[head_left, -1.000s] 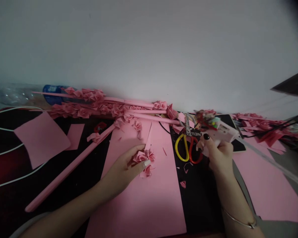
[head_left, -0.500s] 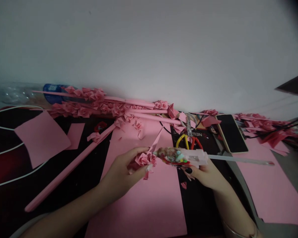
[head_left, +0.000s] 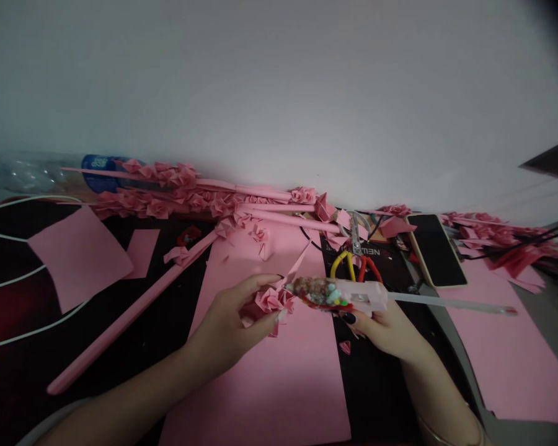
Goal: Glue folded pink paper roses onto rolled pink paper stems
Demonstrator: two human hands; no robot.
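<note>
My left hand (head_left: 232, 322) is shut on a pink folded-paper rose (head_left: 270, 301), and a thin pink paper strip (head_left: 297, 263) rises from it toward the back. My right hand (head_left: 385, 331) grips a pink hot glue gun (head_left: 363, 296) lying on its side, crusted with coloured residue at the nozzle end. That nozzle is right at the rose, and I cannot tell whether they touch. A long translucent glue stick (head_left: 451, 302) sticks out of the gun's rear to the right.
Both hands are above a large pink paper sheet (head_left: 270, 384) on a black mat (head_left: 376, 384). Behind them lie scissors with yellow and red handles (head_left: 348, 266) and a black phone (head_left: 436, 249). Rolled pink stems with paper roses (head_left: 167, 198) line the white wall.
Over the past second, my right hand has carried the glue gun left from above the scissors to the rose, uncovering the phone. My left hand has lifted the rose slightly. The last half second shows little movement.
</note>
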